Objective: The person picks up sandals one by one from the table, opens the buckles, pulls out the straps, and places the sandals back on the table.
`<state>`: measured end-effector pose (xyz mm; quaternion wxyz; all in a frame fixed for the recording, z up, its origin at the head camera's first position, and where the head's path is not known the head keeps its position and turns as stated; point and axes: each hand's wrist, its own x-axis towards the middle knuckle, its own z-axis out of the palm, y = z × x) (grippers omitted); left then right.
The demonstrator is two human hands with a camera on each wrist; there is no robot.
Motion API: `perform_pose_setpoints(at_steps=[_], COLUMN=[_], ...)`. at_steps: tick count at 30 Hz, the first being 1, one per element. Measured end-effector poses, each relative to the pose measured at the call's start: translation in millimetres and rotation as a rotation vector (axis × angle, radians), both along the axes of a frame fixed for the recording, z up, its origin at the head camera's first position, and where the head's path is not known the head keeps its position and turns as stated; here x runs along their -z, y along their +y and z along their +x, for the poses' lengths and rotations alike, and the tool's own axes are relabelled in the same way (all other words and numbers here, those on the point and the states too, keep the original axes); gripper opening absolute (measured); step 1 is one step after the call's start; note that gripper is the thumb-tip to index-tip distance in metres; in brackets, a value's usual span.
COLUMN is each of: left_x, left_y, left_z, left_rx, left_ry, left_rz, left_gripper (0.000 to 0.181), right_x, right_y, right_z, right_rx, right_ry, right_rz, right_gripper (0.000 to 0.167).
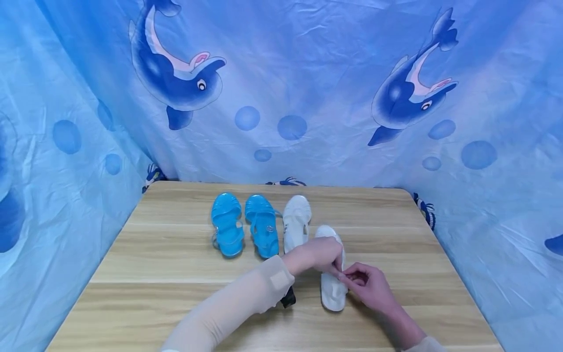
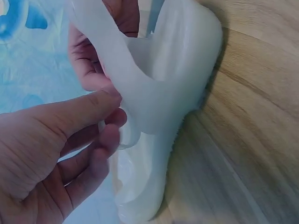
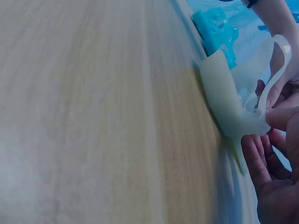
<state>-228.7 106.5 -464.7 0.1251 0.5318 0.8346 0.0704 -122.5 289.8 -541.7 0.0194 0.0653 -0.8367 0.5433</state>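
Observation:
A white sandal (image 1: 333, 296) lies on the table under both hands, its toe end pointing away. From the left, my left hand (image 1: 324, 254) reaches across and pinches the sandal's thin strap (image 2: 131, 135) between thumb and fingertips. Close beside it, my right hand (image 1: 371, 287) grips the strap area at the sandal's right side, thumb and fingers bent round the edge. In the right wrist view, a loop of the white strap (image 3: 281, 70) stands up above the sole (image 3: 219, 86). The fingers partly hide where the strap meets the sandal.
A second white sandal (image 1: 296, 215) lies just left, partly behind my left forearm. Two blue sandals, one (image 1: 227, 225) leftmost and one (image 1: 263, 220) beside it, lie farther left on the wooden table (image 1: 167, 254). A blue dolphin-print curtain (image 1: 272, 58) surrounds the table.

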Motion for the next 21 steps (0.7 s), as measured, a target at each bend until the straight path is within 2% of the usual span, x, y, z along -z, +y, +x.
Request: perform_pose_setpoints(at_steps=[4, 12, 14, 18, 21], left_x=[4.0, 8.9, 9.5, 8.1, 6.6], left_y=[-1.4, -7.1, -7.1, -4.6, -2.0], left_z=[-3.5, -6.3, -5.9, -4.2, -2.3], left_rx=[0.01, -0.016, -0.017, -0.013, -0.009], left_ry=[-0.035, -0.108, -0.094, -0.021, 0.022], left_rz=[0.026, 0.056, 0.066, 0.074, 0.048], left_gripper=[0.007, 0.003, 0.003, 0.006, 0.008], right_x=[4.6, 6.1, 4.3, 0.3, -1.3], right_y=[3.4, -0.7, -1.6, -0.7, 1.7], right_z=[1.1, 1.8, 1.1, -2.0, -4.4], right_rx=[-0.02, 0.0, 0.009, 0.009, -0.011], right_ry=[0.036, 0.017, 0.011, 0.0, 0.003], right_rz=[-0.005, -0.027, -0.016, 0.039, 0.089], right_gripper=[0.008, 0.01, 0.01, 0.012, 0.015])
